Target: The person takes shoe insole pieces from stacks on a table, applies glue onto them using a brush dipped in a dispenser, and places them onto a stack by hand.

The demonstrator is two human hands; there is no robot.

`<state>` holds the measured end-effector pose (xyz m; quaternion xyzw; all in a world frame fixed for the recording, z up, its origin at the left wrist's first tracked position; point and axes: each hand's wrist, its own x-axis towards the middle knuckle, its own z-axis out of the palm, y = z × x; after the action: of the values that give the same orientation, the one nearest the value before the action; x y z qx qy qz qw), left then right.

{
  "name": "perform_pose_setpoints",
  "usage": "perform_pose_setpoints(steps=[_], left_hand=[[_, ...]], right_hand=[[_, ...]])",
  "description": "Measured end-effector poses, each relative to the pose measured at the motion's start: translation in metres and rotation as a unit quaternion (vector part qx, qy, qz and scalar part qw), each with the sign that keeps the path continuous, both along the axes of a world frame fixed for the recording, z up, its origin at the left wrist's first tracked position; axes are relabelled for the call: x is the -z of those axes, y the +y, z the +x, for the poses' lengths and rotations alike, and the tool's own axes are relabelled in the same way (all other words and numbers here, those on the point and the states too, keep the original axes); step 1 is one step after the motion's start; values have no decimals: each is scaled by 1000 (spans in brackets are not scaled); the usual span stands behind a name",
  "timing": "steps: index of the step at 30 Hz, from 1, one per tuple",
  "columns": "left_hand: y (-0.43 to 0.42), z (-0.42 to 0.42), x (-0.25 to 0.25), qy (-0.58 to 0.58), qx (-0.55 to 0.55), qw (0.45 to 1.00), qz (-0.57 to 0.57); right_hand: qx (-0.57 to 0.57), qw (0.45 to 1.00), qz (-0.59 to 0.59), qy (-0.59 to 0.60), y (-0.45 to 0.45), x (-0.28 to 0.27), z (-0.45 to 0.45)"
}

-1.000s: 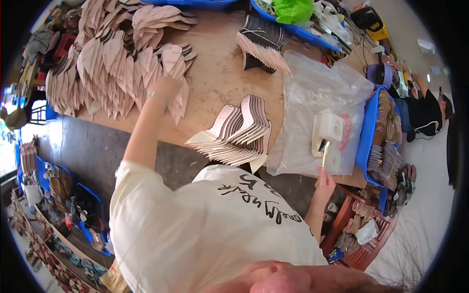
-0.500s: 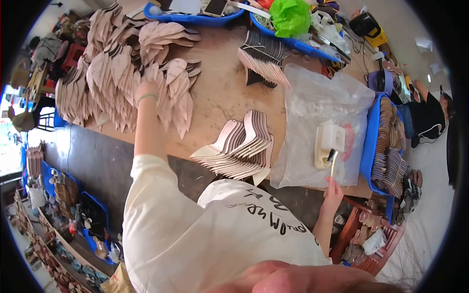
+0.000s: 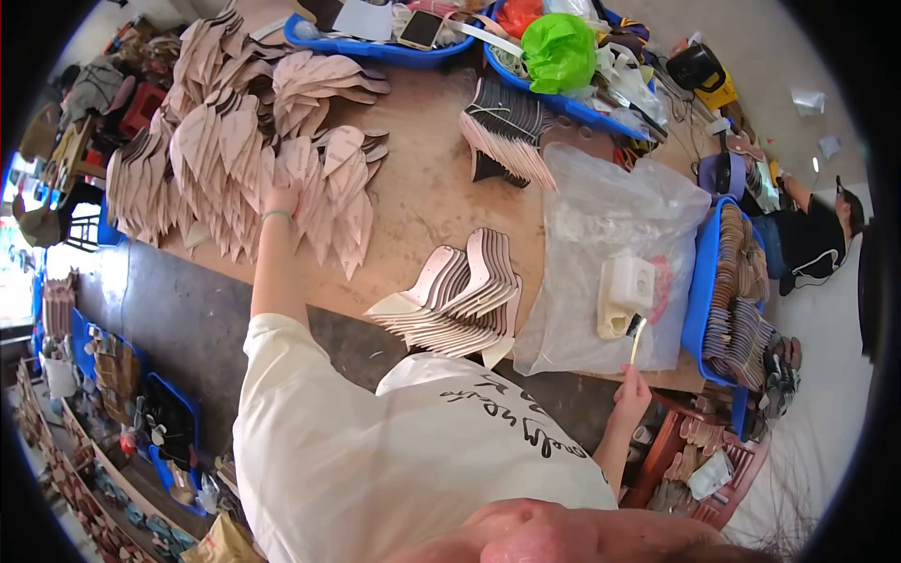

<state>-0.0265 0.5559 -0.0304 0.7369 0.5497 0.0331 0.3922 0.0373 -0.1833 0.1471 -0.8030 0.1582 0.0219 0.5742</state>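
Observation:
My left hand (image 3: 282,195) reaches into the heap of pale pink, pointed pieces (image 3: 221,150) at the table's left; its fingertips are hidden against them. Between the thumb and fingers of my right hand (image 3: 633,387) is the thin handle of a brush (image 3: 637,340). The brush's dark bristles are at the lower end of a white container (image 3: 627,286), which sits on a clear plastic sheet (image 3: 587,225). A fanned stack of curved pieces (image 3: 460,291) lies near the front edge, between my hands. Farther back lies a tied bundle of dark and pink pieces (image 3: 507,131).
Blue trays (image 3: 375,47) with tools, a phone and a green bag (image 3: 559,53) line the back. A blue bin (image 3: 699,291) of stacked pieces stands at the right edge. A person in black (image 3: 815,239) is beyond it. Shelves (image 3: 84,460) are at lower left.
My left hand has shifted left from the outer pieces, deeper into the heap. My right hand has moved the brush slightly at the container. The camera view has shifted too.

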Motion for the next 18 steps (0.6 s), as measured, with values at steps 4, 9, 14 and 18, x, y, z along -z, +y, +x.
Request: perform_pose_setpoints(steps=[4, 9, 14, 18], left_hand=[[-55, 18, -68, 13, 16, 963, 270], [-87, 64, -102, 120, 113, 965, 205], [-69, 74, -47, 71, 130, 971, 187], [-66, 73, -34, 42, 100, 981, 161]], right_hand=[[4, 1000, -8, 0, 9, -6, -4], [-4, 999, -35, -7, 19, -12, -9], [7, 999, -36, -18, 32, -18, -17], [18, 998, -54, 1, 39, -15, -25]])
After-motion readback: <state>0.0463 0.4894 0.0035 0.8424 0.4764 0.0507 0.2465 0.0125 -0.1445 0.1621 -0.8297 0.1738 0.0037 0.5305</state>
